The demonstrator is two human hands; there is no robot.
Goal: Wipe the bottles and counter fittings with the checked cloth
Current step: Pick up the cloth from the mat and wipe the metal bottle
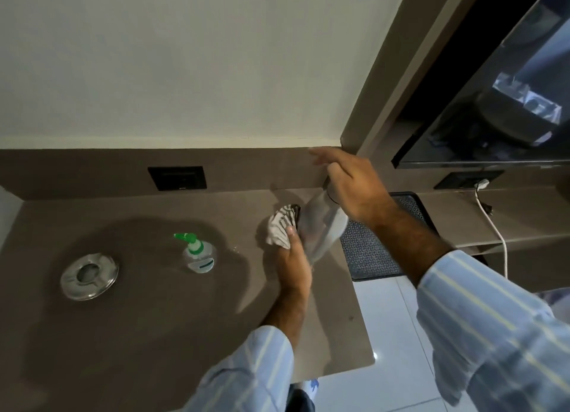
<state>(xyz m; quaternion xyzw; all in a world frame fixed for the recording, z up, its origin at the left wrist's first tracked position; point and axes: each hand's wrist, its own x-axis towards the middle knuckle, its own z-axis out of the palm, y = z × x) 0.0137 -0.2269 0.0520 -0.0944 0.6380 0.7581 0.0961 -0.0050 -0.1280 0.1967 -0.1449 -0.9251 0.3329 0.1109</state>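
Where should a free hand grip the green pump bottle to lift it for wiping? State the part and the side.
Grip the pump bottle around its clear round body, below the green collar, coming from its right, the side nearer the hands. It stands upright and apart from the metal fitting, and its nozzle points left, so that approach looks clear.

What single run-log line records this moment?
left hand: rubbing checked cloth on bottle | right hand: holding clear bottle tilted by neck | spray bottle: untouched on counter

Single head-worn wide-angle view, looking forward and steeply down, close above the brown stone-look counter (pixel 123 319) and white wall (pixel 185 57)
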